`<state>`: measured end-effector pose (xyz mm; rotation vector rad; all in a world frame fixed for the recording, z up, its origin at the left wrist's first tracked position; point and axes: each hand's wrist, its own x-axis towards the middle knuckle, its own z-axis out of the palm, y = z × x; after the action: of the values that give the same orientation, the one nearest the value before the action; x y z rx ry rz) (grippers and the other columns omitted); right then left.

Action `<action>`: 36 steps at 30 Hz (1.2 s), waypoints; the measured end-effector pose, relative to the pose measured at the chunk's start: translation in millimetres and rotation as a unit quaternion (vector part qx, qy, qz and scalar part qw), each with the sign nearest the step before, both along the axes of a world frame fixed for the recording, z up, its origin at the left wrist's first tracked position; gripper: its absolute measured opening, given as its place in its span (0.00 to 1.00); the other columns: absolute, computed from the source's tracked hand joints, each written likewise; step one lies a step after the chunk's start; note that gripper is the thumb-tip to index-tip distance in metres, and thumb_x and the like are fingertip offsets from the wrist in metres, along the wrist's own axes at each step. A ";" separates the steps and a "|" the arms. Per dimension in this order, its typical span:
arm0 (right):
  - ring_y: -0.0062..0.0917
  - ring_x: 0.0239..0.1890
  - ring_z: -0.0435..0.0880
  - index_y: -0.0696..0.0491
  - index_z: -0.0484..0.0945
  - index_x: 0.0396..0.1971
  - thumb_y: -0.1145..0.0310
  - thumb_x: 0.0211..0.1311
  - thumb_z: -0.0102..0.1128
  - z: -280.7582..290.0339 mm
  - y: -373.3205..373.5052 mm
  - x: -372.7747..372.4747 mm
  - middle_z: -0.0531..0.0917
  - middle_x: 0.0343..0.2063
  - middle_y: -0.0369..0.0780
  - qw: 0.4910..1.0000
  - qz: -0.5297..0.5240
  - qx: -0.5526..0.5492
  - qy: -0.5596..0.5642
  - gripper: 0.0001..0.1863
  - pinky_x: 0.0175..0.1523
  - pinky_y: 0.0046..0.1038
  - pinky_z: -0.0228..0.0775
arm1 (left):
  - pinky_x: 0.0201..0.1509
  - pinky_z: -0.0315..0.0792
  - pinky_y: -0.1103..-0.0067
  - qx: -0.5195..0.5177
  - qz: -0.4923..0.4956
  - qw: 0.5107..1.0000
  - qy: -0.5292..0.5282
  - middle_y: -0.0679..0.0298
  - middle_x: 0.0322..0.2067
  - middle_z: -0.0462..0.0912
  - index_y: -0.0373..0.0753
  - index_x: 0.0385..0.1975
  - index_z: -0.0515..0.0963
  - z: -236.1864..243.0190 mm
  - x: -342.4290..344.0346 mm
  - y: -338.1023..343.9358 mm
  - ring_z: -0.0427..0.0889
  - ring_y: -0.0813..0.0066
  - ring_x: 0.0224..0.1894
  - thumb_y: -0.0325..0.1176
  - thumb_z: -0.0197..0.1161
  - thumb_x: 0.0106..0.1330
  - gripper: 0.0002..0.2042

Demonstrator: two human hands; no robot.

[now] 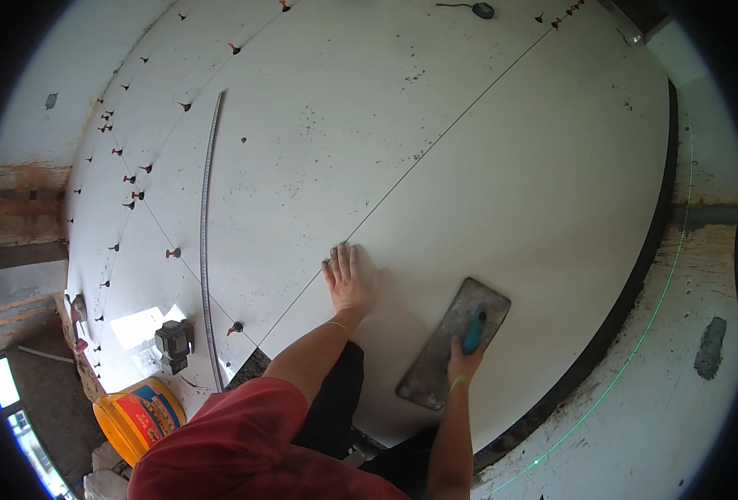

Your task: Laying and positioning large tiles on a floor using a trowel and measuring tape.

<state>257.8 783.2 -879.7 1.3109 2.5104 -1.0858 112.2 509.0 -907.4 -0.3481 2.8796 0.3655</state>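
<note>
My left hand [349,285] lies flat on a large pale floor tile [544,183], its fingers stretched out and reaching a thin dark joint [435,143] between two tiles. In my right hand [464,363] is the blue-green handle of a grey rectangular float [440,346]. The float's broad plate rests on the tile, angled away to the right; its underside is hidden. Both hands are apart, with bare tile between them.
A long metal straightedge [205,217] lies left of my hands. Several red-and-black tile levelling clips [173,253] stand in the joints. A dark boxy device [174,345] and a yellow bucket [140,417] are at the lower left. A dark gap [610,333] and green laser line [654,314] run along the right.
</note>
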 end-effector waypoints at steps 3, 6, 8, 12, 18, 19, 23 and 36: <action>0.42 0.60 0.83 0.64 0.74 0.63 0.65 0.66 0.73 15.4 36.1 -83.6 0.83 0.57 0.53 0.984 0.031 0.058 0.167 0.30 0.67 0.41 0.74 | 0.87 0.31 0.52 0.008 -0.021 0.998 0.051 0.51 0.83 0.51 0.37 0.80 0.57 -9.9 -8.7 -12.2 0.43 0.51 0.85 0.60 0.61 0.71 0.45; 0.51 0.67 0.77 0.63 0.74 0.66 0.62 0.69 0.69 23.0 75.1 -202.8 0.80 0.62 0.57 0.952 0.112 0.165 0.234 0.31 0.73 0.46 0.68 | 0.87 0.34 0.52 0.053 -0.085 0.994 0.044 0.50 0.82 0.53 0.35 0.78 0.59 -4.8 -48.9 -4.0 0.46 0.50 0.85 0.57 0.64 0.69 0.44; 0.52 0.70 0.74 0.61 0.72 0.68 0.60 0.71 0.67 8.9 128.7 -264.7 0.76 0.67 0.56 0.925 0.217 0.242 0.197 0.32 0.75 0.45 0.66 | 0.87 0.35 0.53 0.067 -0.101 0.992 0.042 0.49 0.82 0.53 0.35 0.78 0.60 0.2 -85.8 35.9 0.47 0.50 0.84 0.57 0.64 0.68 0.44; 0.53 0.73 0.69 0.58 0.69 0.71 0.53 0.74 0.60 -43.2 163.0 -312.9 0.71 0.71 0.56 0.916 0.250 0.290 0.116 0.33 0.78 0.50 0.61 | 0.87 0.38 0.55 0.078 -0.168 0.981 0.062 0.48 0.81 0.53 0.32 0.78 0.60 -3.9 -161.9 90.3 0.47 0.48 0.84 0.58 0.63 0.68 0.45; 0.52 0.77 0.63 0.55 0.64 0.75 0.50 0.75 0.52 -67.0 150.1 -317.2 0.67 0.74 0.54 0.893 0.263 0.352 0.096 0.35 0.80 0.58 0.50 | 0.88 0.41 0.59 0.039 -0.302 0.946 0.110 0.45 0.81 0.53 0.28 0.78 0.57 -38.6 -334.6 117.4 0.49 0.45 0.84 0.65 0.56 0.72 0.48; 0.53 0.76 0.63 0.55 0.64 0.75 0.50 0.74 0.53 -65.5 150.0 -321.5 0.67 0.73 0.54 0.894 0.259 0.351 0.099 0.36 0.80 0.58 0.50 | 0.88 0.42 0.61 0.029 -0.237 0.968 0.074 0.45 0.81 0.53 0.29 0.79 0.56 -37.6 -394.5 95.5 0.50 0.46 0.83 0.65 0.52 0.74 0.47; 0.54 0.76 0.62 0.55 0.64 0.74 0.50 0.71 0.55 -67.3 156.2 -323.6 0.67 0.73 0.54 0.898 0.256 0.344 0.097 0.37 0.80 0.59 0.49 | 0.84 0.47 0.54 -0.347 0.020 0.895 0.280 0.48 0.81 0.57 0.34 0.80 0.59 10.7 -546.3 -88.2 0.55 0.47 0.82 0.64 0.47 0.78 0.42; 0.53 0.78 0.59 0.55 0.63 0.75 0.52 0.72 0.55 -53.9 163.3 -327.7 0.66 0.74 0.54 0.906 0.241 0.337 0.087 0.37 0.81 0.58 0.46 | 0.86 0.37 0.48 0.091 -0.168 0.982 0.010 0.45 0.81 0.53 0.32 0.79 0.57 -0.9 -166.8 112.6 0.47 0.44 0.84 0.53 0.70 0.67 0.47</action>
<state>-69.9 946.5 -933.6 0.5942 3.2436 -0.2296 -54.7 621.6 -908.3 0.1716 2.8221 0.5655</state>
